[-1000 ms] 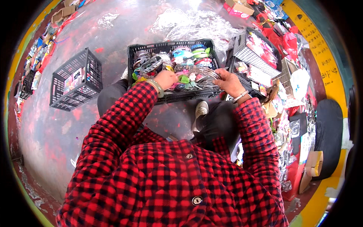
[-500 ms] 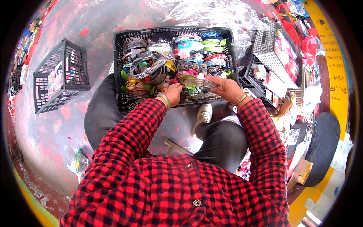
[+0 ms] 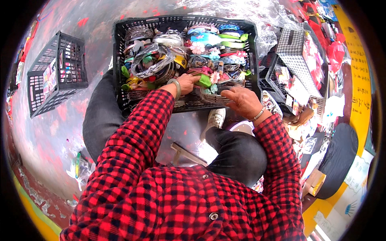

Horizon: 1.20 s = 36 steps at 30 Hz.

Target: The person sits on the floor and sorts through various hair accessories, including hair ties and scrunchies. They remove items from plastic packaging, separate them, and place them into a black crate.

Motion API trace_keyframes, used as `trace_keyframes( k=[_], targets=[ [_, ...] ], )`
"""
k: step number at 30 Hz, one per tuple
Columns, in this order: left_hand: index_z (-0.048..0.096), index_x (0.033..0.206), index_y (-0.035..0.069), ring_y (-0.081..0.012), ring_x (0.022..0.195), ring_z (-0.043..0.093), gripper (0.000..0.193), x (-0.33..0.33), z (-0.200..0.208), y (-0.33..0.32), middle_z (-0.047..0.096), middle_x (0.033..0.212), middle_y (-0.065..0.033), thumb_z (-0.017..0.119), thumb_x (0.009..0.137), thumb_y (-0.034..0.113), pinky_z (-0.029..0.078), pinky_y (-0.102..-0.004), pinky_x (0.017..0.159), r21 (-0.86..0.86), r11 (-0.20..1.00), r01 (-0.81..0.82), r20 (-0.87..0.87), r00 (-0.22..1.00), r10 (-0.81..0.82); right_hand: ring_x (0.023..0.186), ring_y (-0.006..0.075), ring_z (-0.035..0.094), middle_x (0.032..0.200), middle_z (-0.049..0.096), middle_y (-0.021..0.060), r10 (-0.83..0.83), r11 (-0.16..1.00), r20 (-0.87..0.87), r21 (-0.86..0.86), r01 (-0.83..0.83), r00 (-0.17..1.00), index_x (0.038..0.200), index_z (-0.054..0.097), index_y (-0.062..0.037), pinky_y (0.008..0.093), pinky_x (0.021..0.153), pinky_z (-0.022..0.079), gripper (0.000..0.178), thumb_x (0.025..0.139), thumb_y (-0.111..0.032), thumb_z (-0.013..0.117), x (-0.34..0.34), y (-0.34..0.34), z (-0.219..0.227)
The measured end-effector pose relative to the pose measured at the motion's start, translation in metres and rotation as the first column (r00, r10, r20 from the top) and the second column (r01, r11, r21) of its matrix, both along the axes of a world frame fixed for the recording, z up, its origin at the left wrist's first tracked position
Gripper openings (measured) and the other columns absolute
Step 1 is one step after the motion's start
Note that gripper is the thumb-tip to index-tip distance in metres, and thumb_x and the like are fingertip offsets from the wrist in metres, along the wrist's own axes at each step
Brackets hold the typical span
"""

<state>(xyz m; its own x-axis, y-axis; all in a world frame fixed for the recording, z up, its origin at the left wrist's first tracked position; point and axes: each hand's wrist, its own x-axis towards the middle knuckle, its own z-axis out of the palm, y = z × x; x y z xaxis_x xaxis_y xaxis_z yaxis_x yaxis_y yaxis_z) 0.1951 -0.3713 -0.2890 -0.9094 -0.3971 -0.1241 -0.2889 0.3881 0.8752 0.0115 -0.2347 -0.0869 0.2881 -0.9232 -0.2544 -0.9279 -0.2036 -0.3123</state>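
In front of me stands a black plastic crate (image 3: 119, 52) packed with rows of hair bands in many colours. My left hand (image 3: 187, 83), bent at the fingers, grips at a headband with a green bow (image 3: 204, 80) near the crate's front row. A pink flower (image 3: 215, 77) sits just right of that bow. At the crate's front right, my right hand (image 3: 243, 102) has its fingers closed on the end of a bundle of thin hair bands (image 3: 212, 97), low among the others. A coil of bands in clear plastic wrap (image 3: 155, 64) lies on top at the left.
An open black crate (image 3: 58, 76) stands on the floor at the left. To the right are a grey woven basket (image 3: 293, 56) holding packaged goods and several loose packages. Clear plastic sheeting (image 3: 241, 10) covers the floor beyond the crate. My knees flank the crate's near side.
My right hand has brought the bundle of thin hair bands down into the crate's front row. My left hand has shifted right, onto the green bow. The view has tilted slightly.
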Motion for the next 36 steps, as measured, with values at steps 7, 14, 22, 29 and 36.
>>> trace_keyframes(
  k=[7,14,22,29,36],
  targets=[
    [0.059,0.112,0.011,-0.017,0.087,0.055,0.039,-0.009,0.022,-0.002,0.062,0.102,-0.0099,0.039,0.081,-0.003,0.044,-0.0285,0.079,0.617,0.781,-0.098,0.025,0.994,0.104,0.077,0.022,0.056,0.076,0.053,0.003,0.024,0.999,-0.172,-0.025,-0.029,0.985,0.097,0.053,-0.0169,0.0331,0.061,0.045,0.032,0.068,-0.017,0.066,0.016,-0.003,-0.008],
    [0.055,0.118,0.014,-0.0107,0.095,0.051,0.042,-0.003,-0.025,0.002,0.059,0.105,0.001,0.038,0.086,-0.005,0.041,-0.0235,0.082,0.463,0.885,-0.044,-0.037,0.997,0.069,0.08,0.026,0.057,0.076,0.055,0.0069,-0.104,0.987,-0.15,0.104,0.121,0.983,0.093,0.05,-0.0158,0.0386,0.059,0.048,0.021,0.075,-0.021,0.059,0.024,-0.005,-0.035],
    [0.055,0.115,0.014,-0.0209,0.095,0.057,0.036,-0.006,-0.031,0.0,0.061,0.105,-0.0073,0.044,0.083,0.003,0.043,-0.0311,0.083,0.26,0.965,-0.013,-0.177,0.982,0.061,0.082,0.0283,0.055,0.082,0.054,0.0086,-0.109,0.987,-0.059,0.113,0.115,0.992,0.1,0.049,-0.0166,0.0396,0.065,0.046,0.028,0.075,-0.022,0.061,0.022,-0.007,-0.039],
    [0.056,0.096,0.008,-0.0333,0.092,0.054,0.021,-0.005,0.024,-0.001,0.058,0.094,-0.0144,0.055,0.075,0.011,0.043,-0.0411,0.08,-0.251,0.967,-0.047,0.191,0.977,0.097,0.076,0.0271,0.055,0.074,0.052,0.0073,0.037,0.996,-0.134,0.091,-0.025,0.99,0.092,0.051,-0.0159,0.039,0.06,0.046,0.021,0.072,-0.017,0.059,0.02,-0.007,-0.03],
    [0.048,0.1,0.011,-0.0261,0.103,0.048,0.039,-0.014,0.054,0.007,0.053,0.104,-0.01,0.067,0.068,0.022,0.04,-0.0397,0.085,-0.518,0.854,-0.036,0.266,0.943,0.201,0.073,0.026,0.054,0.071,0.051,0.0067,0.017,0.999,-0.049,-0.027,-0.018,0.999,0.091,0.051,-0.0148,0.0371,0.059,0.045,0.023,0.07,-0.016,0.061,0.012,0.0,-0.038]
  ],
)
